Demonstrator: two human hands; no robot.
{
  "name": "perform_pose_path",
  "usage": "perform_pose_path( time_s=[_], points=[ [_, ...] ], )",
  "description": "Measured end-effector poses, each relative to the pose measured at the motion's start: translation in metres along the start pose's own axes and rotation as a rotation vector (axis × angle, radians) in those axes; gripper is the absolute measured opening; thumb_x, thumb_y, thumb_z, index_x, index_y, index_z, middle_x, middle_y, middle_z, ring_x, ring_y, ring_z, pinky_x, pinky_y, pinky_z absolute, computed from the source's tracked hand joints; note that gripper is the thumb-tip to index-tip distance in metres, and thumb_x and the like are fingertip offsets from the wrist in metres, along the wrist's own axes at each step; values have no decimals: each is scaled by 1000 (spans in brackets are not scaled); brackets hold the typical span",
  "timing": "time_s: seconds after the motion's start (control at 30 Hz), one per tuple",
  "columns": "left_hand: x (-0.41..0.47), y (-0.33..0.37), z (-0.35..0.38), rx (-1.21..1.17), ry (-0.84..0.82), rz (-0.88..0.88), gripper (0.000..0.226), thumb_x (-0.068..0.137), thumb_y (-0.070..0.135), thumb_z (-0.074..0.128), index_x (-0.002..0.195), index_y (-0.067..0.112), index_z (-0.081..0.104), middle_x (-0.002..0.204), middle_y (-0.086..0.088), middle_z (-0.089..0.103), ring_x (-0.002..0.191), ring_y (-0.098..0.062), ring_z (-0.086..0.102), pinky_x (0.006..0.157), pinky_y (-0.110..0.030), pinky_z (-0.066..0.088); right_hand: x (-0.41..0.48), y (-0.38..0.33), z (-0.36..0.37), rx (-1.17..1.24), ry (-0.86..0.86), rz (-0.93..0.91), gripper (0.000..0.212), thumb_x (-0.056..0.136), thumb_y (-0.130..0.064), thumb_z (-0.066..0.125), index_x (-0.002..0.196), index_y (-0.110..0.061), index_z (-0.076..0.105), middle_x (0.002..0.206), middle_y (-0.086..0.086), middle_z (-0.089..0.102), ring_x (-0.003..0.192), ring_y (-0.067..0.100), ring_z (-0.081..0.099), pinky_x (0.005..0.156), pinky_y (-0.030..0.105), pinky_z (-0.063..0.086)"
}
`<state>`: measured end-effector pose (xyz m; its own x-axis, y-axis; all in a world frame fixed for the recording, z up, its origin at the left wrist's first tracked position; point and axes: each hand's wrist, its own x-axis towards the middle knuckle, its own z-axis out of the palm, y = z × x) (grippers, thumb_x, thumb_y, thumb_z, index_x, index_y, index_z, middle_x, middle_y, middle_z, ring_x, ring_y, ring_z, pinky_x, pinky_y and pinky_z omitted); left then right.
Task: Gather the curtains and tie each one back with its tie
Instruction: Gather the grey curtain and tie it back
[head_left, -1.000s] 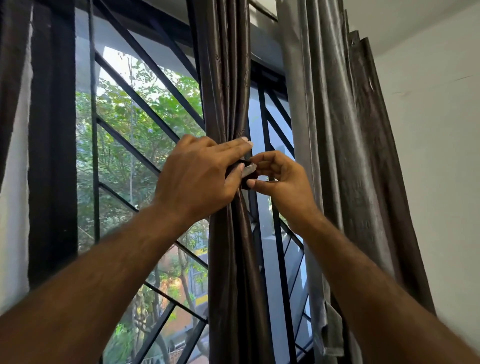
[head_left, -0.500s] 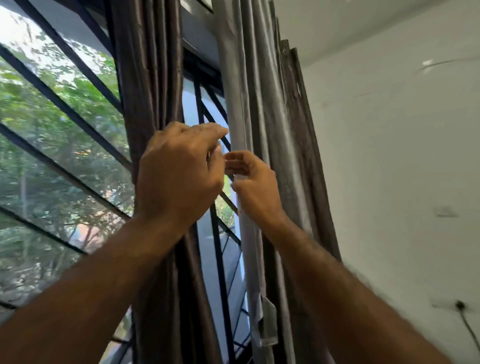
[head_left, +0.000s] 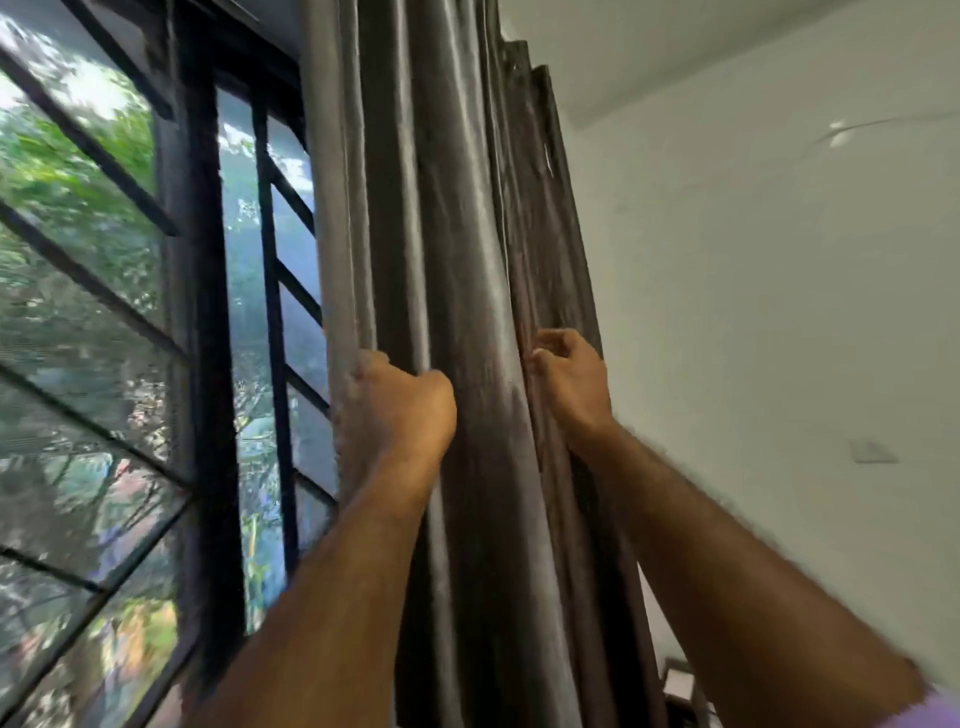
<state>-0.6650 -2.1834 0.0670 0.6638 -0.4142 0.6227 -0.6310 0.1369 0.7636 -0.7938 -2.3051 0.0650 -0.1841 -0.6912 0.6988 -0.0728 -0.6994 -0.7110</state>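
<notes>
A shiny grey-brown curtain hangs in folds at the right end of the window, filling the middle of the view. My left hand is closed around its left edge at about mid height. My right hand grips the folds on its right side, next to the wall. The curtain's middle folds lie between the two hands. No tie shows on this curtain. The view is blurred by motion.
A dark window frame and black diagonal grille bars stand to the left, with green trees beyond the glass. A white wall with a switch plate is on the right. Something dark sits low by the wall.
Both hands left the gathered dark curtain in the middle of the window and moved right onto the right-hand curtain. The view swung right, and that middle curtain is out of frame.
</notes>
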Motion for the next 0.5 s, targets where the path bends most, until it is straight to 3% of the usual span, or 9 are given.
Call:
perform_pose_path(
  time_s=[0.07, 0.2, 0.33, 0.4, 0.5],
  points=[
    [11, 0, 23, 77, 73, 44, 62, 77, 36, 61, 137, 23, 47, 140, -11, 49, 130, -37, 44, 106, -54, 40, 22, 23, 5, -33, -51, 40, 33, 99, -19, 53, 130, -11, 61, 122, 4, 66, 113, 19, 61, 102, 33, 48],
    [36, -5, 46, 306, 256, 297, 75, 80, 48, 69, 142, 21, 38, 148, -15, 34, 132, -40, 35, 103, -57, 34, 54, 61, 19, -14, -124, 55, 37, 101, -24, 53, 136, -11, 55, 133, 8, 63, 120, 23, 60, 106, 43, 48],
    [51, -19, 62, 428, 242, 421, 103, 69, 60, 76, 149, 25, 22, 156, -15, 16, 138, -43, 26, 103, -64, 34, 72, 86, 37, 12, -176, 90, 43, 99, -26, 58, 139, -11, 51, 132, 8, 63, 116, 18, 59, 101, 31, 47],
    [55, -25, 65, 484, 227, 430, 109, 68, 53, 81, 151, 27, 16, 158, -15, 11, 140, -44, 23, 102, -65, 34, 80, 93, 46, 4, -191, 101, 47, 98, -26, 61, 141, -11, 49, 133, 6, 61, 116, 17, 59, 97, 28, 46],
    [58, -31, 65, 509, 229, 482, 107, 72, 27, 82, 153, 31, 13, 158, -16, 6, 135, -46, 29, 96, -63, 42, 93, 98, 57, -48, -219, 114, 52, 93, -22, 68, 140, -10, 50, 127, 5, 64, 112, 20, 63, 98, 33, 51]
  ],
)
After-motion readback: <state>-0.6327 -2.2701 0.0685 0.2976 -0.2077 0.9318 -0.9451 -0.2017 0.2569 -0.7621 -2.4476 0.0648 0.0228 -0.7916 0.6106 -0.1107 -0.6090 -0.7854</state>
